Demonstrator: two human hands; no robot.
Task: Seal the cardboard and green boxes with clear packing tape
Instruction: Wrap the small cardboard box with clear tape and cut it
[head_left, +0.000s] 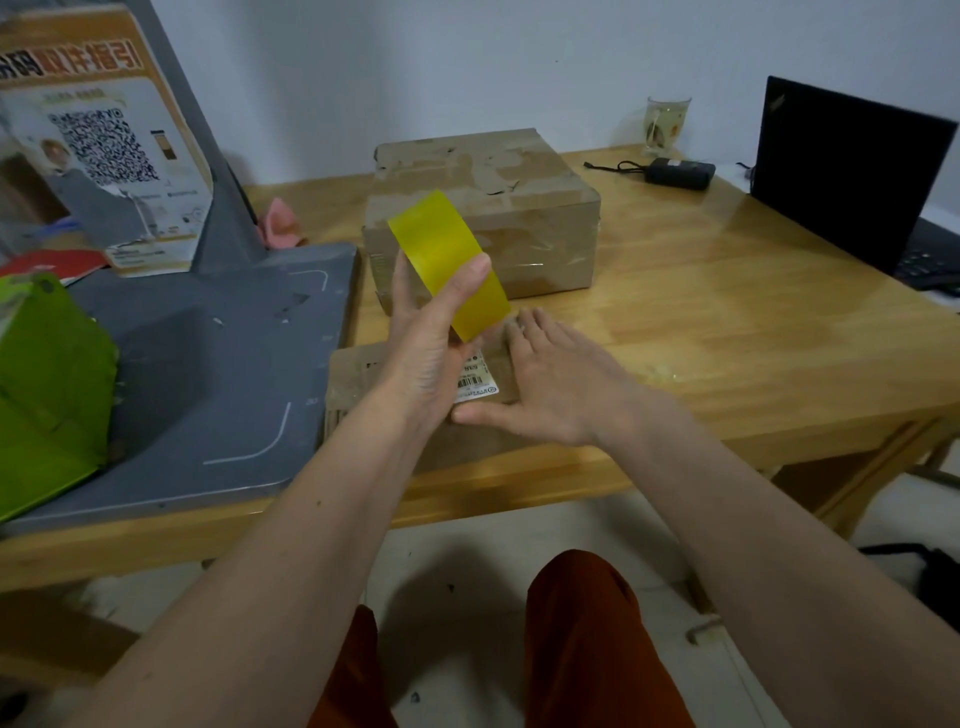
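My left hand (423, 338) grips a yellowish roll of packing tape (441, 249), held tilted above a small cardboard box (353, 384) at the table's front edge. My right hand (540, 379) lies flat, fingers spread, on that box beside its white shipping label (475, 382). A larger cardboard box (498, 208), with glossy tape over its top and front, stands behind it in the middle of the table. A green box (49, 384) rests at the far left on a grey platform, partly cut off by the frame.
The grey platform (218, 374) with a slanted post and a QR-code poster (98, 140) fills the left side of the wooden table (727, 322). A black laptop (852, 176), a power adapter (678, 174) and a glass (665, 124) stand at the back right. A pink cloth (280, 221) lies behind.
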